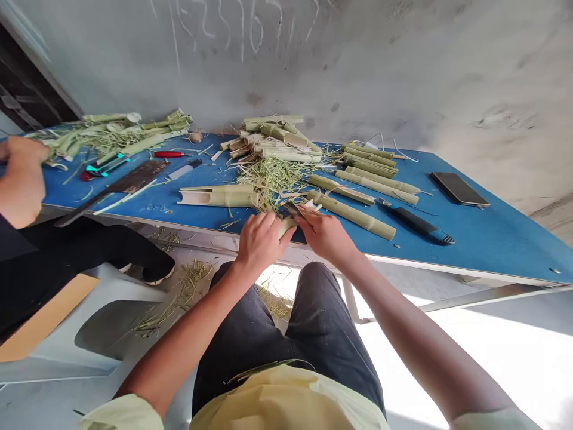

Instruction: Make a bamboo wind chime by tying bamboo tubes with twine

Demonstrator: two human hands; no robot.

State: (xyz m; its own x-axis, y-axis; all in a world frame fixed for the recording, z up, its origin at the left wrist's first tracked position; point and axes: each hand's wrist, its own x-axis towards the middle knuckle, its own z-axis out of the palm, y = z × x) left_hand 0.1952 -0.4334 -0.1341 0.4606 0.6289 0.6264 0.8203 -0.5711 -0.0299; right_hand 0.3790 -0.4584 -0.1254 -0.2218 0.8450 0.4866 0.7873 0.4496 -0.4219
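Observation:
At the table's front edge my left hand (262, 239) is closed around a short pale-green bamboo piece (287, 225), mostly hidden by the fingers. My right hand (326, 230) is closed on a small knife (293, 209); its dark blade shows against the bamboo, and something white sticks up by the fingers. Just beyond the hands lies a heap of green bamboo shavings (277, 176). A split bamboo tube (219, 195) rests to the left of my left hand. Right of my right hand lies a long bamboo piece (353, 215).
A black utility knife (418, 224) and a phone (459, 189) lie on the blue table (505, 239) at right. Left are a cleaver (138, 176), a red-handled tool (169, 154) and more bamboo (150, 143). Another person's hand (22, 179) is at far left. A wall (358, 71) stands behind.

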